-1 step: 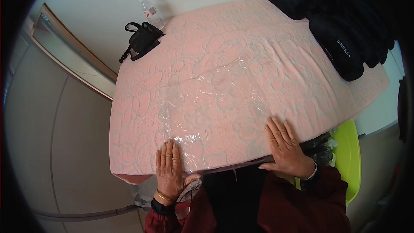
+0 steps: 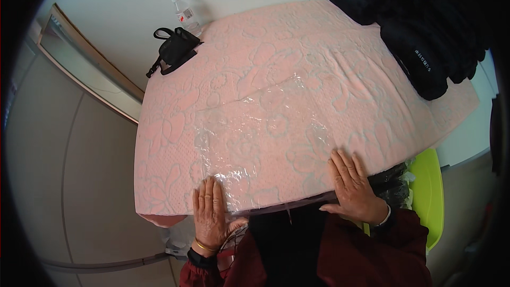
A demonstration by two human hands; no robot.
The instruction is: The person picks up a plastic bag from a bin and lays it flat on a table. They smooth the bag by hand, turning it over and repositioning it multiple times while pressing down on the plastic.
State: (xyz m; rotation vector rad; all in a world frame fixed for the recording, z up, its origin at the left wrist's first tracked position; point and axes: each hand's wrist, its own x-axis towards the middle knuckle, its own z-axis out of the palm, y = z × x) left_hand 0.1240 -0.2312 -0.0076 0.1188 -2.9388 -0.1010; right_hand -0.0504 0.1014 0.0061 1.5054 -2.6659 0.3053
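A thin transparent plastic bag (image 2: 265, 127) lies spread flat on the pink patterned cloth (image 2: 164, 122) that covers the table. Its near part reaches the table's front edge and hangs a little over it. My left hand (image 2: 211, 215) rests with straight fingers on the bag's near left corner, thumb apart. Flat at the near right side of the bag lies my right hand (image 2: 353, 188), its fingers stretched along the cloth and its thumb out to the left. Neither hand grips anything.
Several black plush pieces (image 2: 414, 58) are heaped at the far right of the table. A small black pouch with a strap (image 2: 179, 48) and a plastic bottle (image 2: 186, 15) stand at the far left. Beside my right arm is a lime-green bin (image 2: 429, 202) with dark plastic in it.
Both hands have slid slightly toward me, and the plastic bag's far edge has shifted a little nearer with them.
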